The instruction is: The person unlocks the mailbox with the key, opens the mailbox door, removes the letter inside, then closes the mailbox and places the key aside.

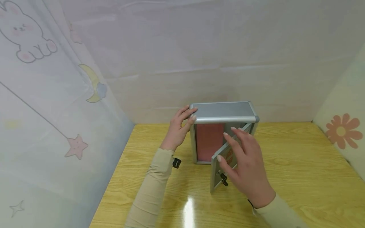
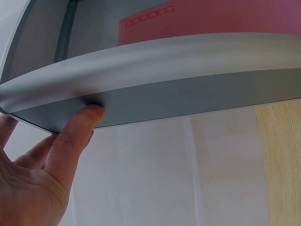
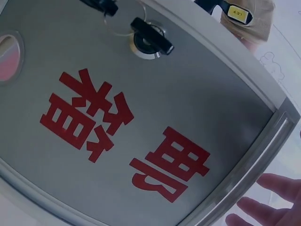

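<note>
A grey metal mailbox (image 1: 225, 109) stands upright on the table, its front door (image 1: 215, 171) swung partly outward. Inside is a pink-red envelope (image 1: 209, 142) with a row of small printed squares. My left hand (image 1: 177, 131) rests on the upper left corner, the thumb (image 2: 77, 136) touching the side panel and the other fingers near the top and back edges. My right hand (image 1: 248, 164) is spread at the door's upper edge; whether its fingertips touch the door I cannot tell. Keys (image 1: 223, 179) hang at the door's lock, and red characters (image 3: 171, 165) mark the door.
The wood-grain table (image 1: 296, 177) extends to both sides of the mailbox. Behind it hangs a pale cloth backdrop (image 1: 199, 57), with cartoon figures on the left side and an orange flower (image 1: 340, 131) on the right.
</note>
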### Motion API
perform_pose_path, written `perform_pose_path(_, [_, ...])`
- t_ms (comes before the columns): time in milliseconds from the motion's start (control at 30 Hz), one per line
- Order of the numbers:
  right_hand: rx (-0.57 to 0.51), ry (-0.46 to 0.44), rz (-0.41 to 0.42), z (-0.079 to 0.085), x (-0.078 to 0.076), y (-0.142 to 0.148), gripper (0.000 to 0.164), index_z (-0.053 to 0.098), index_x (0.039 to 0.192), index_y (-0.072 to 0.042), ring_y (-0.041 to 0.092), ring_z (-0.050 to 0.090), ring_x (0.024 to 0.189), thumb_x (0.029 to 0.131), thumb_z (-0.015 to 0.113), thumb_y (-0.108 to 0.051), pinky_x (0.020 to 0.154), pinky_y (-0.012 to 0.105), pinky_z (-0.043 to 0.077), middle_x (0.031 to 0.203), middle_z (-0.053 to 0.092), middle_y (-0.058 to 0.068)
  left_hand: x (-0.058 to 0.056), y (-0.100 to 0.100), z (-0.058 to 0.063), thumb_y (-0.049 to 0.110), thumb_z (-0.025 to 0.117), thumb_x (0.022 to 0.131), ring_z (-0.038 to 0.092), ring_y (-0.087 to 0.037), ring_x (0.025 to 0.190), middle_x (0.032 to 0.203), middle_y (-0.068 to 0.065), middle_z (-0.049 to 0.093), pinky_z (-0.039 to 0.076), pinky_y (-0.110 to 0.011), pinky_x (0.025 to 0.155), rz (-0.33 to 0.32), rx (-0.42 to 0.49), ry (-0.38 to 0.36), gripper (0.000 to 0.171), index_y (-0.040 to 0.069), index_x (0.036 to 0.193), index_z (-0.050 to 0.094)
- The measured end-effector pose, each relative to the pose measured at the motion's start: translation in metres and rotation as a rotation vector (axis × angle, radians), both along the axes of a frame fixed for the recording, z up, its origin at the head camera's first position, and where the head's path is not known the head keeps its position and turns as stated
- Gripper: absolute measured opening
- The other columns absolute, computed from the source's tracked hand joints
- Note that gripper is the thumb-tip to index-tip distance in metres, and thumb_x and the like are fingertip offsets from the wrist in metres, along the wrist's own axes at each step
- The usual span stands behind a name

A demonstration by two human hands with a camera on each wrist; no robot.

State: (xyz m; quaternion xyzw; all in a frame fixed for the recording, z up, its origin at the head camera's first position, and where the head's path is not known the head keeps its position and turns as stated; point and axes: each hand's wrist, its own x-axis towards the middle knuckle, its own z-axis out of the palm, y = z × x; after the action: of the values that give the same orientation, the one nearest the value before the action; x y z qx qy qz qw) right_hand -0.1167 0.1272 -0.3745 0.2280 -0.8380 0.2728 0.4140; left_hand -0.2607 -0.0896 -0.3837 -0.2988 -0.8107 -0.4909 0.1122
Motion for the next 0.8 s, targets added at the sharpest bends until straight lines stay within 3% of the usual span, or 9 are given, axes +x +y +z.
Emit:
perform_pose_path(300, [0.036,-0.049,-0.023,-0.014,-0.004,0.014,0.056,0.064,0.118,-0.002,0.041,0.043,0.124,0.095,0.047,-0.05,0.105,0.056,0.024,0.127,0.055,0.02,-0.002,0.016,-0.007,0.041,0.046,0.101,0.029,-0.016,0.137,0.151,-0.008,0.033,0.031,-0.05,0.105,0.012,-0.001,0.011,0.042,0.027,0.14,0.051])
perform_pose_path(600, [0.047,-0.065,-0.017,-0.013,0.007,0.019,0.059,0.063,0.117,0.0,0.04,0.042,0.125,0.095,0.047,-0.052,0.103,0.058,0.024,0.127,0.054,0.02,-0.001,0.015,-0.006,0.045,0.044,0.101,0.03,-0.016,0.137,0.151,-0.007,0.032,0.031,-0.048,0.106,0.01,-0.003,0.001,0.044,0.028,0.14,0.05])
perform_pose_path(800, [0.02,-0.094,0.039,-0.011,0.021,0.029,0.06,0.061,0.12,0.002,0.04,0.041,0.127,0.095,0.048,-0.05,0.108,0.045,0.025,0.131,0.051,0.02,0.0,0.014,-0.005,0.048,0.044,0.1,0.03,-0.016,0.137,0.151,-0.007,0.032,0.032,-0.048,0.105,0.008,0.007,-0.006,0.046,0.027,0.14,0.051])
